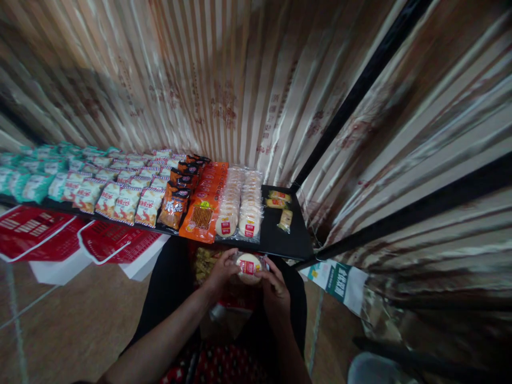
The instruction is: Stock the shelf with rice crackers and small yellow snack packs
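Between my two hands is a round white rice cracker pack (248, 268) in clear wrap with a red label. My left hand (224, 269) pinches the wrap at its left side. My right hand (276, 280) grips the right side, fingers closed on the wrapper edge. Just beyond, on a black shelf (276, 234), stand two rows of similar rice cracker packs (248, 226). Below my left hand, several gold-wrapped snacks (203, 261) lie between my knees, partly hidden by that hand.
Orange stick-snack bags (200, 213), dark orange bags (175, 205), white snack bags (125, 202) and teal packs (38, 184) line the shelf leftward. Small yellow packs (279, 200) lie at its right end. Red-and-white boxes (120, 242) are below. Black poles (352, 101) and a striped curtain (224, 69) stand behind.
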### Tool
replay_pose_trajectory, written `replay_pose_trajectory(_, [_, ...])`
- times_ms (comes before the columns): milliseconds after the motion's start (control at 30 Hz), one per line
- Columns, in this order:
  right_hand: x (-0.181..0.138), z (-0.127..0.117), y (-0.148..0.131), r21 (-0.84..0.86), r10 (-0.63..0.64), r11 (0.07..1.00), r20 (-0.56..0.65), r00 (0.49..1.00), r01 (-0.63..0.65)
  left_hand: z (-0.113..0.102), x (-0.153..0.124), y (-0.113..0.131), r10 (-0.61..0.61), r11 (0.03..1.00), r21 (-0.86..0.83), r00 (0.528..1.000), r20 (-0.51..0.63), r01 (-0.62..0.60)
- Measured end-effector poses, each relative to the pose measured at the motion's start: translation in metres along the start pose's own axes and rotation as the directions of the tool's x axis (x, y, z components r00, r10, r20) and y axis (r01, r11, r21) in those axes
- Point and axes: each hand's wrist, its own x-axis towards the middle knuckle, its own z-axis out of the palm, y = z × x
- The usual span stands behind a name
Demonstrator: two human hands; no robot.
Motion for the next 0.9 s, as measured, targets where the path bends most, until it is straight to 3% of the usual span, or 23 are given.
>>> replay_pose_trajectory(167, [0.014,-0.002,0.001,0.038,0.016,0.999,0.024,1.0,-0.017,-0.003,0.0,-0.004,-0.007,0.999,0.048,0.995,0.103,0.002])
replay_pose_trajectory(367, [0.029,0.01,-0.003,0.108,0.063,0.993,-0.052,0.997,-0.057,-0.007,0.001,-0.009,-0.043,0.993,0.112,0.997,0.064,0.036])
replay_pose_trajectory(533, [0.031,0.019,-0.012,0.181,0.195,0.968,-0.102,0.976,-0.174,-0.007,0.005,-0.02,-0.049,0.997,0.057,0.998,0.028,0.047])
replay_pose_trajectory(633, [0.028,0.021,-0.014,0.243,0.298,0.935,-0.15,0.943,-0.257,-0.005,0.006,-0.025,-0.019,1.0,-0.009,0.997,0.071,0.019])
replay_pose_trajectory(733, [0.023,0.022,-0.013,0.18,0.299,0.945,-0.136,0.945,-0.273,-0.004,0.009,-0.029,0.022,0.999,-0.045,0.996,0.089,-0.018])
replay_pose_trajectory(900, [0.01,0.026,-0.006,0.011,0.355,0.934,-0.106,0.929,-0.356,0.001,0.015,-0.034,0.039,0.999,-0.033,0.999,0.013,-0.039])
